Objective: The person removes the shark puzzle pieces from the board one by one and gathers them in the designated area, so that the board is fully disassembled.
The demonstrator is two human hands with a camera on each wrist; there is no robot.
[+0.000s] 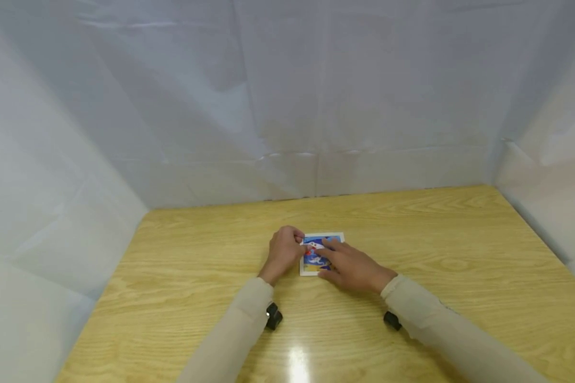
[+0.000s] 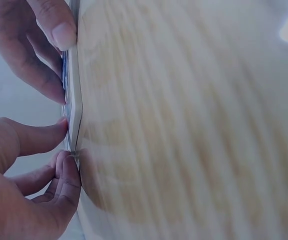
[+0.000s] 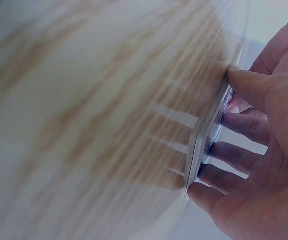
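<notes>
A small white-bordered card with a blue picture (image 1: 322,254) lies flat near the middle of the light wooden table (image 1: 460,255). The left hand (image 1: 284,251) pinches the card's left edge with curled fingers, while the right hand (image 1: 352,266) presses straight fingers (image 3: 244,126) on its face.

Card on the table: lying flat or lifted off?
Flat, nearly: the card lies face up on the table under the right hand, and the left hand pinches its left edge, which looks slightly bowed.
</notes>
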